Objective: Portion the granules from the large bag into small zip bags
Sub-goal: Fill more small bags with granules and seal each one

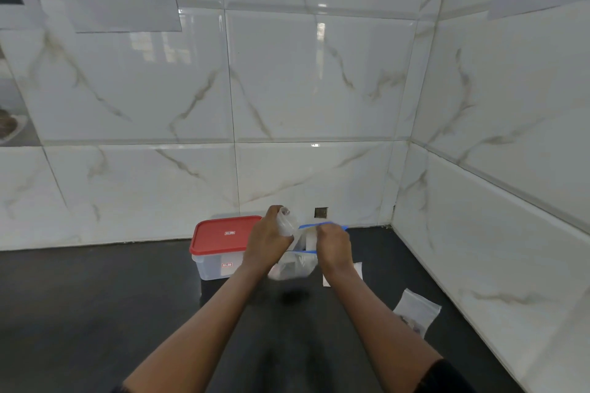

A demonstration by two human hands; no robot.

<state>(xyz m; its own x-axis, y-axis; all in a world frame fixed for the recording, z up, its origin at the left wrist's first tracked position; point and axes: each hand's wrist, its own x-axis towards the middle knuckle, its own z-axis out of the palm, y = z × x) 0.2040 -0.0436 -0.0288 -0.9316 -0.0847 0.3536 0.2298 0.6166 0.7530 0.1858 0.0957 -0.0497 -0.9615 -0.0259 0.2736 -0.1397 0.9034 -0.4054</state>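
Observation:
A clear large bag (295, 266) with a blue zip strip along its mouth stands on the dark counter between my hands. My right hand (333, 247) pinches the blue rim of that bag. My left hand (266, 244) grips a small clear plastic piece (285, 222), tilted up above the bag's mouth; I cannot tell if it is a small zip bag or a scoop. A small zip bag (416, 313) with some dark granules in it lies flat on the counter to the right.
A clear container with a red lid (223, 234) stands just left of my left hand. A flat white piece (357, 269) lies behind my right wrist. Tiled walls close the back and the right side of the dark counter (95, 313).

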